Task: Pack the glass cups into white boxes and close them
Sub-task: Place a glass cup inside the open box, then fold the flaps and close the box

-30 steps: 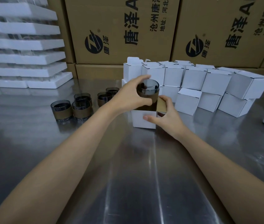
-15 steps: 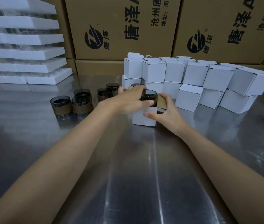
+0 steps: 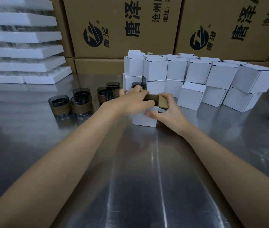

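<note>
Our left hand [image 3: 135, 101] covers the open top of a white box [image 3: 144, 119] on the steel table [image 3: 130, 178], fingers bent downward. What lies beneath them is hidden, so we cannot tell their grip. Our right hand [image 3: 168, 112] clamps the box, thumb on its front, fingers behind its brown flap [image 3: 163, 102]. Glass cups [image 3: 81, 105] stand left; closed boxes [image 3: 196, 74] crowd close behind.

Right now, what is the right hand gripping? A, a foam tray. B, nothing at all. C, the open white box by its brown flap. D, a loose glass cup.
C: the right hand presses its thumb on the front of the open white box and curls over its brown flap.
</note>
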### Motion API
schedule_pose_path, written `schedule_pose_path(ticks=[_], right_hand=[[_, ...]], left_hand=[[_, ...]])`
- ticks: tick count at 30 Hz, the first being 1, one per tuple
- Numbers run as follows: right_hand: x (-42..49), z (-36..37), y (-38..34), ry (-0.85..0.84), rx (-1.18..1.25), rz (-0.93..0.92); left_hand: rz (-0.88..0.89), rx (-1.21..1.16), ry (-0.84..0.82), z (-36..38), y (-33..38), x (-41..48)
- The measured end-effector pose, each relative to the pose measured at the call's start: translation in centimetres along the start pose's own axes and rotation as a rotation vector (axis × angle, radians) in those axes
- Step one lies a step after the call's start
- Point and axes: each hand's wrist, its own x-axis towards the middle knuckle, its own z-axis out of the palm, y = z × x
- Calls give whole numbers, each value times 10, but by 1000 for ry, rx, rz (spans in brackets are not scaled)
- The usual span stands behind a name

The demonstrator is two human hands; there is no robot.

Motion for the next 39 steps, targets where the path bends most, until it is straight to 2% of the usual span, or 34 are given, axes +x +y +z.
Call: schedule_pose_path(ticks=[4,6,8,10,12,13,15,17,22,25,29,39], right_hand=[[1,0,1,-1,25,15],[2,-2,2,-11,36,34],[2,-4,1,-27,47,49],[2,-5,1,-35,62,60],[3,-5,2,-29,71,69],[4,-6,3,-27,78,73],[5,-7,3,-29,104,102],[4,-8,2,-30,119,137],[5,-11,4,-71,297,136],[3,-9,3,-81,260,56],[0,0,1,-139,13,-78],[-1,2,-2,-119,6,-50]], left_hand=[[36,38,50,1,-1,3],[57,-123,220,2,-4,5],[5,-479,504,3,-7,7],[-131,-938,777,9,-8,9],[-269,-1258,891,21,-9,7],[-337,-1332,859,31,-9,7],[-469,-1395,679,50,-12,9],[-528,-1411,524,56,-14,10],[-380,-1394,431,52,-18,11],[-296,-1389,333,52,-16,7],[-191,-1376,280,51,-15,4],[-183,-1392,290,54,-17,4]])
